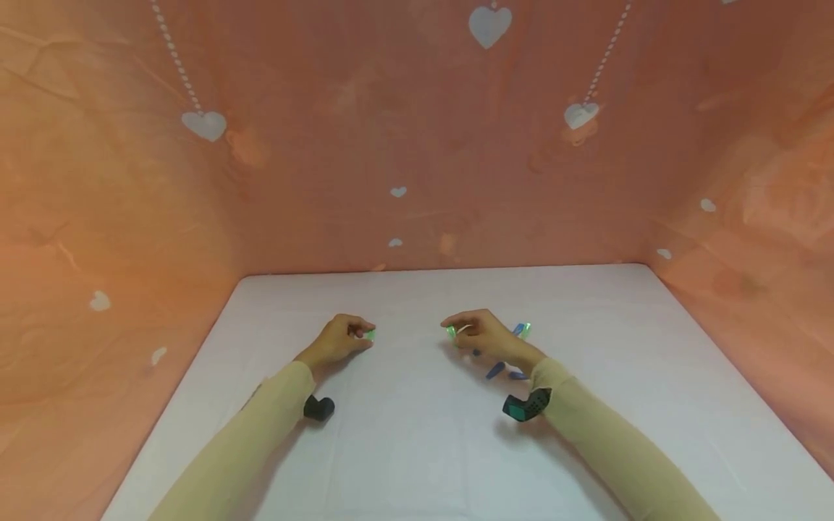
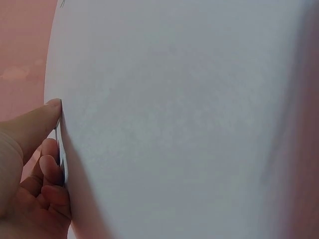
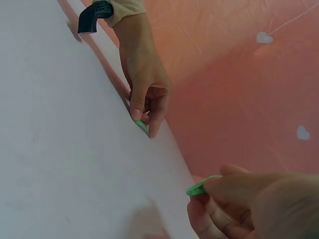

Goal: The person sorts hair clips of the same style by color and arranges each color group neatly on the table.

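Seemingly for its slimness, a shiny green clip-like piece (image 1: 371,335) was pinched at the fingertips of the left hand (image 1: 339,338), low over the smooth white tabletop (image 1: 397,434); the right hand (image 1: 485,334) likewise pinched a second green piece (image 1: 452,332), near slender dark-blue pieces (image 1: 496,370). White surface ran between the hands; the far edge (image 1: 417,270) lay beyond both.

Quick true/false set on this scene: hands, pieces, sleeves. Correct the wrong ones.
1. The right hand pinches a green piece. True.
2. The left hand is empty. False: it holds another green piece.
3. Blue pieces lie on the table, nearer the right hand than the left. True.
4. The sleeves are dark blue. False: they are pale yellow.
5. The two hands are apart. True.
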`<state>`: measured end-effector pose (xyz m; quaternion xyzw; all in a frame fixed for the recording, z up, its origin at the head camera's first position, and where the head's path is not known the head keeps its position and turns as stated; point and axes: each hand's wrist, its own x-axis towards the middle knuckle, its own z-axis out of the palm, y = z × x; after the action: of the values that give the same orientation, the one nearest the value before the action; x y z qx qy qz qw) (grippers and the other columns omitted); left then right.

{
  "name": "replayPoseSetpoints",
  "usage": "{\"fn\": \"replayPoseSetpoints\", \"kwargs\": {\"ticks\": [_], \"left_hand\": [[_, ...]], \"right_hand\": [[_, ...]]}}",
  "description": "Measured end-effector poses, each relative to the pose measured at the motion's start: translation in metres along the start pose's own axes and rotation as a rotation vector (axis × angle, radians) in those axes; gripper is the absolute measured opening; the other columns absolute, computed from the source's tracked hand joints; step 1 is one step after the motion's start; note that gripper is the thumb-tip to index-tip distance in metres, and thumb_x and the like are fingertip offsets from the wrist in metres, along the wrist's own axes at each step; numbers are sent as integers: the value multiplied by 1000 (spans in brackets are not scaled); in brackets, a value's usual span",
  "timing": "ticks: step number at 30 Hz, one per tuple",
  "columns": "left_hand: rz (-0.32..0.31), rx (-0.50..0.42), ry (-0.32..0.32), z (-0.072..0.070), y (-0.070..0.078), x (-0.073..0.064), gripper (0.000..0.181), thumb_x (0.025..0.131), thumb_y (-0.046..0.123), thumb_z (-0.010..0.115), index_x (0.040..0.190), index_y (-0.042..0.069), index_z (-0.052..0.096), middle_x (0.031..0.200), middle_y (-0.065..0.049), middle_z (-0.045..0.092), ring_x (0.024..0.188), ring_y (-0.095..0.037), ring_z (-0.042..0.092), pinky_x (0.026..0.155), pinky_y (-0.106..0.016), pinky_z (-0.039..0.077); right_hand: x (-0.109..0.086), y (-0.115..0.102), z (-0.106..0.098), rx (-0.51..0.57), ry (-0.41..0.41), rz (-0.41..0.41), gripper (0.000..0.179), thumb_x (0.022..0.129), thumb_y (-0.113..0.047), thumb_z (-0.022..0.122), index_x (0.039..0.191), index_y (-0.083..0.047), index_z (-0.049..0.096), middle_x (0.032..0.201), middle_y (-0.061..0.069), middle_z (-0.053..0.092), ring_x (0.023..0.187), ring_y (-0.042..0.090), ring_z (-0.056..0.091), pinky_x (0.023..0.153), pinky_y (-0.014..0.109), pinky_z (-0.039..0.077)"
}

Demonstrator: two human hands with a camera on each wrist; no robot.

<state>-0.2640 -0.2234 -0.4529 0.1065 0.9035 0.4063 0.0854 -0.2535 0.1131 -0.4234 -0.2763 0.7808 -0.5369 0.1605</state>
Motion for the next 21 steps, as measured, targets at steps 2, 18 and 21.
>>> {"fn": "replayPoseSetpoints", "kwargs": {"ticks": [2,18,21], "left_hand": [[5,1,-1,0,-1,0,31,89,6,75,118,-2,71,93,-9,63,81,-15,47,69,-24,38],[-14,-11,7,-3,-1,-3,31,89,7,75,119,1,72,91,-6,61,82,-16,46,72,-26,39],[-9,-13,5,-3,-1,-3,32,89,8,75,120,1,72,89,-5,60,81,-15,46,71,-26,38]], "right_hand": [[3,-1,3,5,-1,9,40,94,4,62,132,13,57,130,35,56,104,41,68,73,27,57],[50,-8,36,32,59,32,42,92,4,63,133,10,58,121,33,62,86,21,70,71,30,56],[58,-8,43,48,74,58,41,91,5,63,132,9,59,116,29,62,82,12,67,70,27,54]]}}
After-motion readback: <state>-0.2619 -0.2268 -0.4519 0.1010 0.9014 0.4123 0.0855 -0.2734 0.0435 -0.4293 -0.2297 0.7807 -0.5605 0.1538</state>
